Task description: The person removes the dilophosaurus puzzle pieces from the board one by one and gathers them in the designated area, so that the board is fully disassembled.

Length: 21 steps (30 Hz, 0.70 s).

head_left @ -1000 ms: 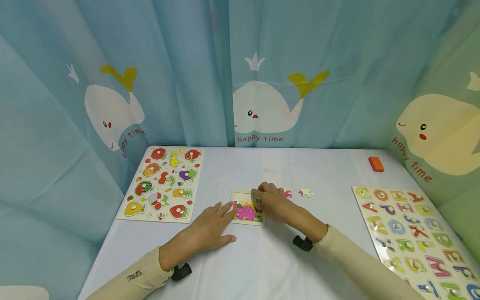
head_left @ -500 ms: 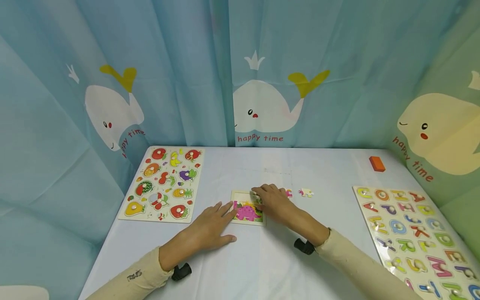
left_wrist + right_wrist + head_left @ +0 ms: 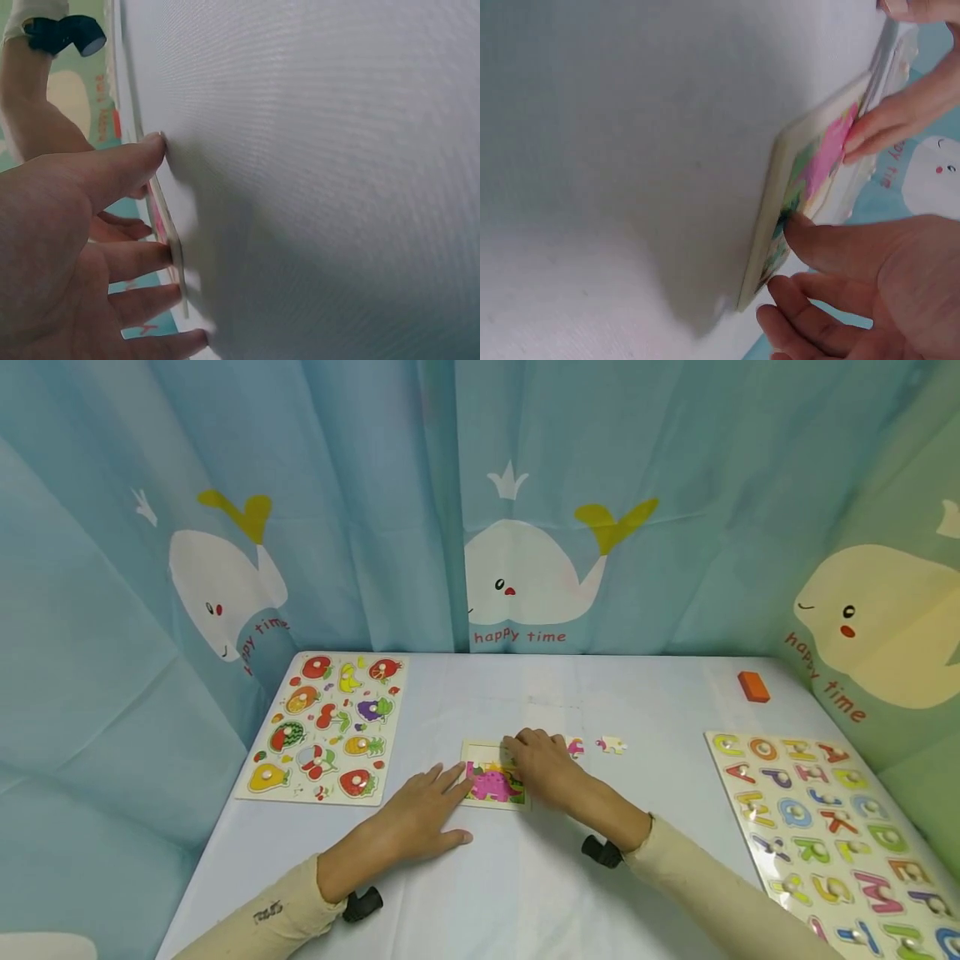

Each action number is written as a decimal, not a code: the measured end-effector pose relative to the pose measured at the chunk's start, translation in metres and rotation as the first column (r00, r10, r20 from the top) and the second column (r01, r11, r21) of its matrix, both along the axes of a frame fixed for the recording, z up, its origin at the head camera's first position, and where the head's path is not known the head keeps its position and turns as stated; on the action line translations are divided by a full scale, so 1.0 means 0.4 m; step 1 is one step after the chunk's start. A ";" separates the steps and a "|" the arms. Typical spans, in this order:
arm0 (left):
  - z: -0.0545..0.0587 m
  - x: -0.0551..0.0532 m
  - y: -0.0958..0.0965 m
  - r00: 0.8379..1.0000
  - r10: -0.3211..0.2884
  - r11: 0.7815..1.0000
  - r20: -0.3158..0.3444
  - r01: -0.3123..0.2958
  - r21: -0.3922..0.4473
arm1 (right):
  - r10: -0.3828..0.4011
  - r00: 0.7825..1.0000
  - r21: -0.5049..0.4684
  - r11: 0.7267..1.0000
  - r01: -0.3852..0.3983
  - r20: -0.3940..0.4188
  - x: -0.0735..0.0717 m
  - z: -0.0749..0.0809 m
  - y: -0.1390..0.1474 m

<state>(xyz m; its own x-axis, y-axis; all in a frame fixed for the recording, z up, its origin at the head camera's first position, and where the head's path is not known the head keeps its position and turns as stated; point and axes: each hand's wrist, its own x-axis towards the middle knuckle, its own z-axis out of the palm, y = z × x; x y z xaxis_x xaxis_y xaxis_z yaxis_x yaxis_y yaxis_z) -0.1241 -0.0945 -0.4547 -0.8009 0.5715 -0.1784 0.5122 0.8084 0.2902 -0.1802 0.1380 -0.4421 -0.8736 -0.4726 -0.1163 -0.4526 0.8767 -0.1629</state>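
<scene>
A small wooden jigsaw puzzle with a pink dinosaur (image 3: 491,783) lies in its pale frame (image 3: 778,161) on the table. The straight fingers of my left hand (image 3: 422,814) rest at the frame's left edge, its thumb spread toward me on the cloth. Over the frame's right side is my right hand (image 3: 551,768). In the right wrist view its thumb and curled fingers pinch a greenish jigsaw piece (image 3: 774,262) at the frame's upper right corner, mostly covered by the fingers. The upper left of the frame shows bare wood.
Loose jigsaw pieces, one pink (image 3: 576,747) and one cream (image 3: 612,745), lie beyond my right hand. A fruit peg board (image 3: 337,747) is at left, a letter peg board (image 3: 810,806) at right. An orange block (image 3: 753,687) sits at the back right, before a blue whale curtain (image 3: 405,527).
My right hand shifts slightly at the frame's right side, and less of the greenish piece shows beside its thumb. The left hand stays in place.
</scene>
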 end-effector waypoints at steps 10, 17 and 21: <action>0.003 0.000 -0.001 1.000 -0.005 1.000 -0.001 0.005 0.008 | -0.024 0.995 -0.021 0.999 0.026 0.100 -0.027 0.004 0.008; 0.000 -0.001 -0.001 1.000 -0.004 1.000 0.000 0.004 0.004 | -0.020 0.995 -0.032 0.999 0.023 0.098 -0.025 0.000 0.011; 0.001 -0.002 -0.001 1.000 -0.003 1.000 0.007 0.003 0.007 | -0.044 0.996 -0.038 0.998 0.047 0.078 -0.020 -0.005 0.016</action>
